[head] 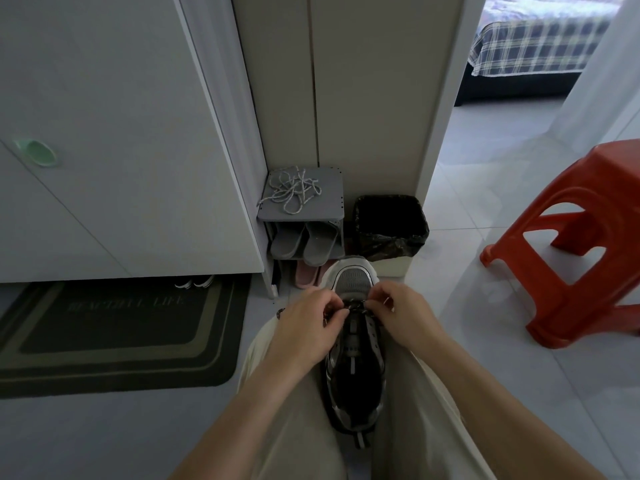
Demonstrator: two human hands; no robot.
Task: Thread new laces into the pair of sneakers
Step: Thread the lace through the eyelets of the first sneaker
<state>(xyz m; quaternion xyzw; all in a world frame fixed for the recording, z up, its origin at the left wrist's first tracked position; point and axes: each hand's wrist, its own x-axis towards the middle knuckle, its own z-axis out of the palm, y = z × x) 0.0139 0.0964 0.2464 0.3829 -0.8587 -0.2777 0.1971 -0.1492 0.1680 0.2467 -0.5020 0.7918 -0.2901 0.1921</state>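
A grey, black and white sneaker (355, 358) lies between my knees, toe pointing away. My left hand (308, 327) and my right hand (401, 313) meet over its lowest eyelets near the toe. Both pinch a dark speckled lace (355, 305) that crosses the shoe there. The fingertips hide most of the lace. A bundle of light grey laces (292, 190) lies tangled on top of a small grey shoe rack (329, 206) ahead, out of reach of both hands.
Grey slippers (304, 242) sit inside the rack and pink slippers (306, 275) below it. A bin lined with a black bag (389, 226) stands to its right. A red plastic stool (575, 244) is at right, a dark doormat (114, 334) at left.
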